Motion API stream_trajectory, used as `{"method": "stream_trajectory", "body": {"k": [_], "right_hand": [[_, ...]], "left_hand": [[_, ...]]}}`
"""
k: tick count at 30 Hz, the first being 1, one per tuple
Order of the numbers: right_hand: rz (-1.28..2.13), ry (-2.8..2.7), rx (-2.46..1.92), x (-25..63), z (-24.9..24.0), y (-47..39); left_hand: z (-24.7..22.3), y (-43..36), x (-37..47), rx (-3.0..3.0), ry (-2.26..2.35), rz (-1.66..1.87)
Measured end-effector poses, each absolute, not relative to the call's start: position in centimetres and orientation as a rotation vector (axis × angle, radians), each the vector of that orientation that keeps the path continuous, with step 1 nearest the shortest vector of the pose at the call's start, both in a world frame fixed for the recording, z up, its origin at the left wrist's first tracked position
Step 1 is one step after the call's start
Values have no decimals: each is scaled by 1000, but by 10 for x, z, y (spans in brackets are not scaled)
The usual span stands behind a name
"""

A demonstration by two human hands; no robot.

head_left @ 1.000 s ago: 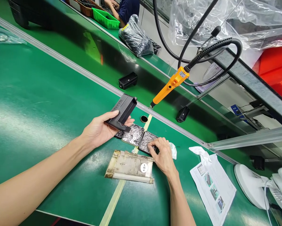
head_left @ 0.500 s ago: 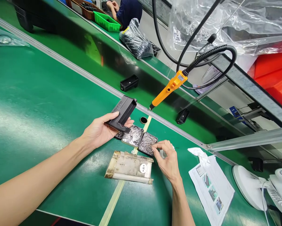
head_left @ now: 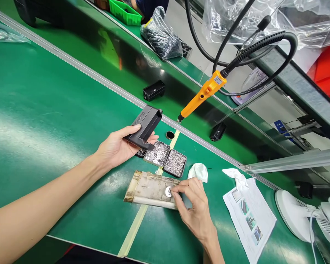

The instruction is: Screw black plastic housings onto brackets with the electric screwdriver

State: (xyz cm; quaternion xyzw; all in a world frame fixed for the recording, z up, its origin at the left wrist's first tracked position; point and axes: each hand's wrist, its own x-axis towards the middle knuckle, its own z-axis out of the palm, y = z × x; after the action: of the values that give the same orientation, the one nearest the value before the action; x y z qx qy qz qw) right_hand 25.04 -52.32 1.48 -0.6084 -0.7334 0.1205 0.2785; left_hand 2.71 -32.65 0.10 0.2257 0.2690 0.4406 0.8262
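My left hand [head_left: 116, 146] is closed around a black plastic housing [head_left: 146, 125], which is hollow and has raised lettering on its side. Thumb and forefinger of my right hand [head_left: 193, 205] are pinched together at a white round disc [head_left: 168, 191] with holes. Whatever small thing sits between those fingertips is too tiny to make out. Under the disc lies a worn, taped grey block [head_left: 149, 189]. Beyond it stand a tray of small metal parts [head_left: 175, 164] and a tray of washer-like pieces [head_left: 157, 153]; a third tray is partly hidden behind my left hand.
An orange electric screwdriver [head_left: 202, 96] hangs on its cable above the metal rail [head_left: 120, 93]. Crumpled white tissue [head_left: 198, 172], a printed sheet [head_left: 250, 222] and a white fan [head_left: 294, 216] are to the right. Black parts [head_left: 154, 90] lie past the rail.
My right hand has moved from the tray of small metal parts down to the white disc on the block. My left hand still holds the housing; the view has shifted slightly.
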Motion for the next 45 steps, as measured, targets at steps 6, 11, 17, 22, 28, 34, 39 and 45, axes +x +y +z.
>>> {"method": "stream_trajectory", "body": {"k": [6, 11, 17, 22, 28, 34, 39, 45], "right_hand": [[386, -1923, -1603, 252, 11, -523], [440, -1869, -1578, 252, 8, -524], [440, -1865, -1586, 249, 6, -525], [430, -1872, -1569, 248, 6, -524], [362, -1805, -1500, 258, 5, -516], [199, -1857, -1441, 243, 23, -495], [96, -1942, -1443, 203, 36, -464], [234, -1760, -1376, 186, 28, -436]], "left_hand": [[-1, -326, 26, 503, 568, 945], [0, -327, 26, 517, 570, 938], [0, -328, 26, 513, 562, 931], [3, -330, 28, 487, 543, 918], [2, -334, 29, 442, 495, 844], [0, -335, 31, 421, 411, 838], [1, -339, 32, 413, 376, 805], [3, -343, 31, 462, 266, 758]]}}
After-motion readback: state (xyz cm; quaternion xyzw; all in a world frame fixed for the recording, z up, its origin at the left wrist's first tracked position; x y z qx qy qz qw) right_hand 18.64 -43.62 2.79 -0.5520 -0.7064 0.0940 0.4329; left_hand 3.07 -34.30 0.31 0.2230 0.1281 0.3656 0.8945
